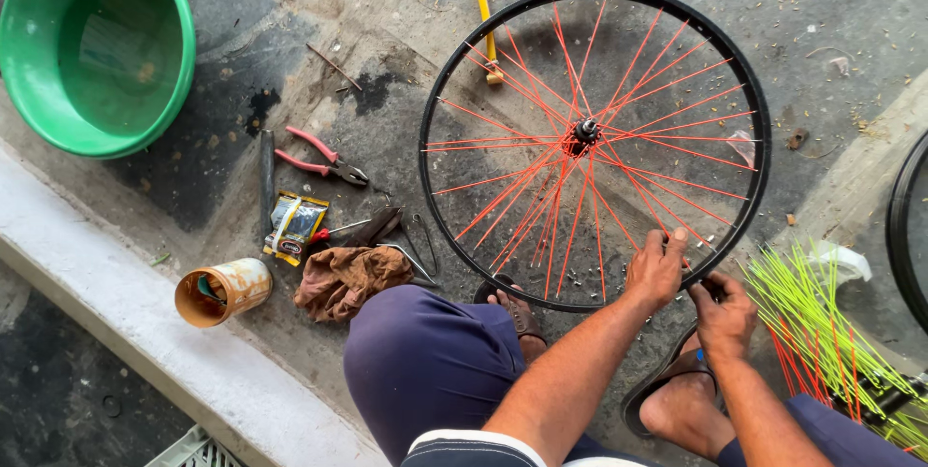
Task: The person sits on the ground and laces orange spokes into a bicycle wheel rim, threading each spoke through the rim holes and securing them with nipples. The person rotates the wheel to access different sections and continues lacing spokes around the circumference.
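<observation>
Both hands gripping bicycle wheel at its near rim.
Left hand [656,269] pinching a red spoke, right hand [723,312] closing on the rim; black wheel [594,146] with red-orange spokes lying flat on the concrete floor [387,3], axle pointing up.

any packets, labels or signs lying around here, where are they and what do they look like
Small sachet: on the floor below the red-handled pliers, left of the wheel; flat rectangle, yellow and black with a white patch.
Tin can: on its side by the brown rag; worn cream and orange label wrap.
No signs or screens.
</observation>
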